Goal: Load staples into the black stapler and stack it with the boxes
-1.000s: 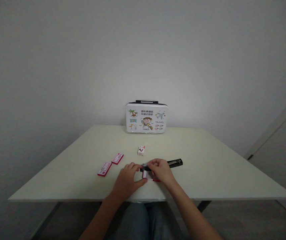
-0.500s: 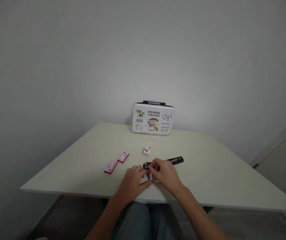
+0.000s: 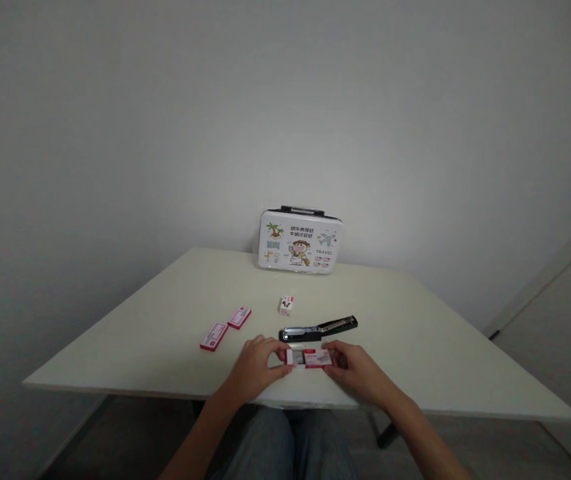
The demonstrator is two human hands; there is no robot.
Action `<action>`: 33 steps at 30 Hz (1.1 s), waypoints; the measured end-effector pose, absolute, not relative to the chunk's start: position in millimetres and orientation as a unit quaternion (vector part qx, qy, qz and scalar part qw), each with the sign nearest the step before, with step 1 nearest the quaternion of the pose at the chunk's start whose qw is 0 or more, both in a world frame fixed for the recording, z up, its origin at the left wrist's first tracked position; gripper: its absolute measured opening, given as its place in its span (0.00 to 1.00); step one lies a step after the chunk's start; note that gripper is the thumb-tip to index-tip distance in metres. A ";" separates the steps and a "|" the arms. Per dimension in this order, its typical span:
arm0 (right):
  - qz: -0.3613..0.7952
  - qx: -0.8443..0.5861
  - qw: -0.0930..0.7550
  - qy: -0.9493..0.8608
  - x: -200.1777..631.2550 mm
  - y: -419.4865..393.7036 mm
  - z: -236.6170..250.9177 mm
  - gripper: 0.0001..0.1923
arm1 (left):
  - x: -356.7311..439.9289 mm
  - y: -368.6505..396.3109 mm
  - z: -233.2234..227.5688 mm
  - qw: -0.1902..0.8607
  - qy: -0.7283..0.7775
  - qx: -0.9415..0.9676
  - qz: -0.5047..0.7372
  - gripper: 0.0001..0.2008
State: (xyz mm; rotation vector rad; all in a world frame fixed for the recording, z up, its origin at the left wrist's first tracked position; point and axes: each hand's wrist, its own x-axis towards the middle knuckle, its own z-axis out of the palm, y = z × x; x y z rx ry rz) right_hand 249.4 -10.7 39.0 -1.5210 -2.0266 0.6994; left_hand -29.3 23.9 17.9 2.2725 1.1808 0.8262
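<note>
Just in front of the open black stapler [image 3: 318, 328], both hands have drawn back from it and now pinch the red-and-white staple box [image 3: 309, 358] between them, left hand [image 3: 256, 367] and right hand [image 3: 358, 371] at opposite ends, low over the table [image 3: 440, 360]

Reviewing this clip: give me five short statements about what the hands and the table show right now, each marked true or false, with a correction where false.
1. Both the left hand and the right hand grip the small red-and-white staple box. True.
2. The long black stapler lies beyond the box, untouched. True.
3. The white cartoon-printed carry case lies flat at the near edge of the pale table. False: it stands upright at the far edge.
4. Two flat red boxes lie right of the stapler. False: left.
5. A small white carton sits between case and stapler. True.
</note>
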 end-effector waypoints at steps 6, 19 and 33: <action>0.301 -0.532 0.294 -0.735 227.2 -5.6 25.2 0.20 | -10.4 21.7 17.0 0.233 0.433 0.817 0.302 0.22; 0.462 -0.534 0.415 -0.573 304.3 27.4 50.2 0.35 | 8.6 12.7 11.8 0.058 0.477 0.834 0.269 0.30; 0.256 -0.480 0.277 -0.792 203.3 86.2 56.9 0.17 | 12.6 4.6 16.7 0.059 0.490 0.825 0.273 0.31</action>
